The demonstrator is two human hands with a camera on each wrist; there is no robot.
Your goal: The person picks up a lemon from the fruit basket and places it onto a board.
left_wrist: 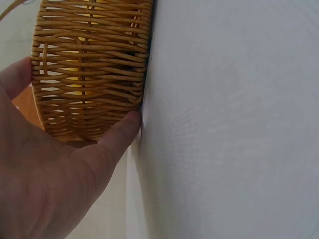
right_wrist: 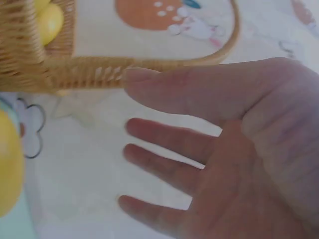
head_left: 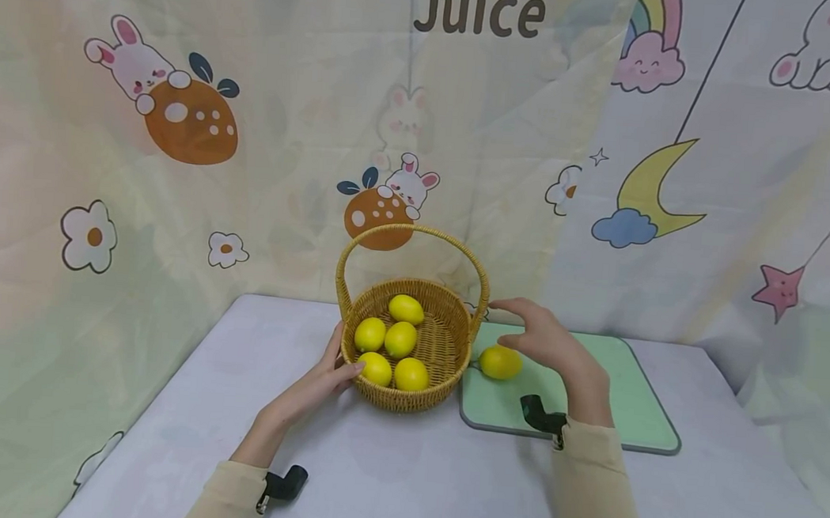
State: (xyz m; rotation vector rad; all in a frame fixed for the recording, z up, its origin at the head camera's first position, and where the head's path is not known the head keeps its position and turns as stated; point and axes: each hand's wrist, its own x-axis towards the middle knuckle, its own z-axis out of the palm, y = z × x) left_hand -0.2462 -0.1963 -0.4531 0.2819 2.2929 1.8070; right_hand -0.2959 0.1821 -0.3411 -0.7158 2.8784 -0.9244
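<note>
A wicker basket point(head_left: 445, 348) with a tall arched handle point(head_left: 483, 279) stands on the table, several yellow lemons point(head_left: 400, 340) inside it. My left hand point(head_left: 318, 380) holds the basket's left side, thumb over the rim. In the left wrist view a finger of that hand point(left_wrist: 55, 174) reaches down to the basket's base. To the right of the basket, one more lemon point(head_left: 500, 362) lies on a green cutting board point(head_left: 593, 381). Above this lemon, my right hand point(head_left: 548, 342) is spread with nothing in it. Its straight fingers point(right_wrist: 172, 137) show apart in the right wrist view, near the handle.
The white table point(head_left: 402, 472) extends in front of the basket and board. A printed cloth point(head_left: 295, 125) with cartoon rabbits hangs right behind the table's back edge. Black wrist cameras point(head_left: 287, 482) are strapped at both sleeves.
</note>
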